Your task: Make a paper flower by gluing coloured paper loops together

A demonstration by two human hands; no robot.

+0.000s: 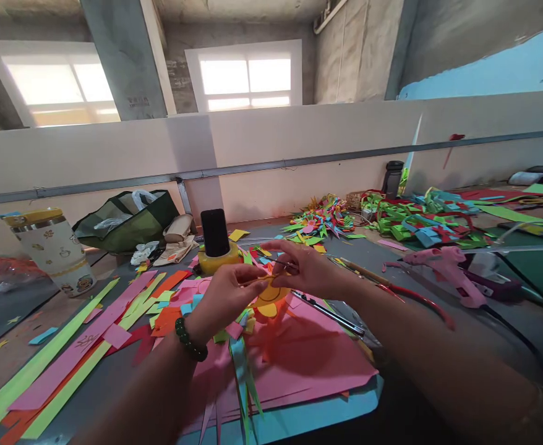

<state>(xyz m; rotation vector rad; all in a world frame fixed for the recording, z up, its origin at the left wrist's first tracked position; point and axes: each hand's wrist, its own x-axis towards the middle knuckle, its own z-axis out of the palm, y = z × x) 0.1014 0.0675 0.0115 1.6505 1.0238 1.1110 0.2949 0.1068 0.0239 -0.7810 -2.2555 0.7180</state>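
My left hand (227, 295) and my right hand (306, 269) meet over the middle of the table, both pinched on a small paper craft piece (268, 295) with a yellow-orange disc and coloured paper strips. A thin dark stick-like part runs between the fingertips; I cannot tell what it is. A dark bead bracelet (189, 341) is on my left wrist. Under the hands lies a stack of pink paper sheets (318, 364) on a blue sheet. Just behind the hands a black phone (214, 232) stands upright in a roll of yellow tape (218, 261).
Long pink and green paper strips (67, 358) lie at left near a patterned cup (55, 247) and a green bag (127, 219). A pink glue gun (448, 272), red-handled scissors (415, 300) and heaps of finished paper crafts (322, 219) lie at right. A white partition wall runs behind.
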